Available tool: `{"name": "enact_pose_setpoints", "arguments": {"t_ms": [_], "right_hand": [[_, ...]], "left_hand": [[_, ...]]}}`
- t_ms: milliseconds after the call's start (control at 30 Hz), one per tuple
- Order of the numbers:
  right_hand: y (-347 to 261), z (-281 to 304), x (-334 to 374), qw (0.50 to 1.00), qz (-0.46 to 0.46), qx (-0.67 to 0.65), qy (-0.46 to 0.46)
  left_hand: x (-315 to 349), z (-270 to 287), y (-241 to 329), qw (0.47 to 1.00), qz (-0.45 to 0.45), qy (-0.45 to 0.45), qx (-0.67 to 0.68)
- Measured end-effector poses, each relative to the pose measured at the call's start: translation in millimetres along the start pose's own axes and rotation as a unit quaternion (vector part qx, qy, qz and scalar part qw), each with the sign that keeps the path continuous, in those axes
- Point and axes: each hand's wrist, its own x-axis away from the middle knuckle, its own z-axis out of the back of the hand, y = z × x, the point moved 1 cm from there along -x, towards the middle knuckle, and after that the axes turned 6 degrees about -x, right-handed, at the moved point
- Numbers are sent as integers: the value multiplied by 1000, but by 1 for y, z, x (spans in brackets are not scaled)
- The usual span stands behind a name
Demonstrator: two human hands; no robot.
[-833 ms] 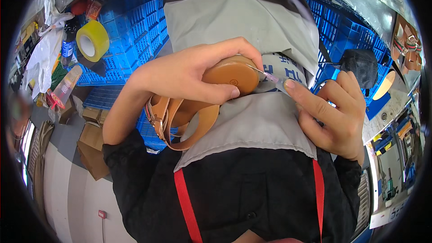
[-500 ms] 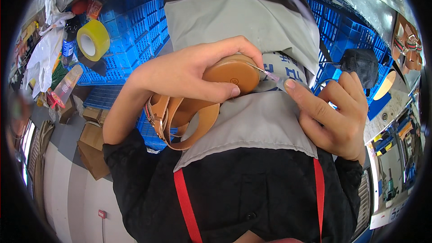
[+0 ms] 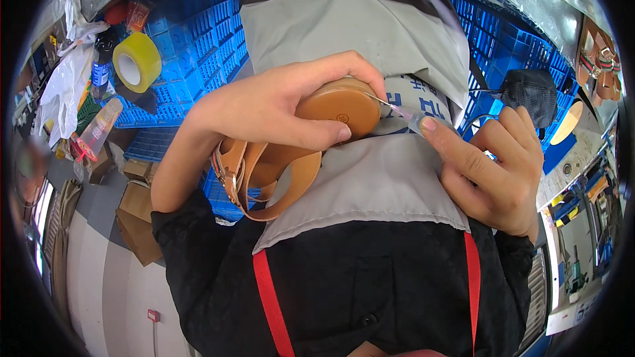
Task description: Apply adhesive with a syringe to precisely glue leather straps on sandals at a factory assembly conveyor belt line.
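Note:
My left hand (image 3: 278, 102) is closed round a tan leather sandal (image 3: 347, 111), with the thumb lying on its insole and the fingers behind the sole. The sandal's heel end points right, and its straps with a buckle hang below my left wrist. My right hand (image 3: 493, 165) grips a translucent needle-tipped applicator (image 3: 410, 119) between thumb and forefinger. Its thin metal needle meets the sandal's rounded edge near my left fingertips. The applicator's rear part is hidden inside my hand. Under both hands lies the grey apron (image 3: 383, 178) over my lap.
Blue plastic crates (image 3: 192, 46) stand on both sides. A roll of yellow tape (image 3: 137, 63) sits at the left beside a dark bottle (image 3: 100, 69). At the right are a black mesh-like object (image 3: 529, 98) and more brown sandals (image 3: 598, 66). Cardboard boxes (image 3: 137, 221) rest on the floor.
Hardly anything differs. Both hands keep their grip and the needle stays at the sandal's edge; the sandal and my left hand have shifted very slightly.

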Motion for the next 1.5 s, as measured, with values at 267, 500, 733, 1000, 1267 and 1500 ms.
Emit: {"name": "enact_pose_setpoints", "arguments": {"t_ms": [267,500,733,1000,1267,1500], "right_hand": [[-4,3,-2,1000,-27,-13,-3],[2,1,-4,999,-24,-40,-5],[7,1,-2,999,-7,-51,-14],[6,-2,3,998,-22,-62,-5],[7,-7,2,994,-38,-98,34],[36,1,-13,974,-41,-123,184]], "left_hand": [[1,1,2,1000,8,3,6],[2,1,1,1000,9,8,22],[3,1,1,1000,-9,15,-5],[5,0,2,1000,-2,23,4],[7,6,8,999,-21,40,-4],[18,40,56,971,-114,206,-38]]}}
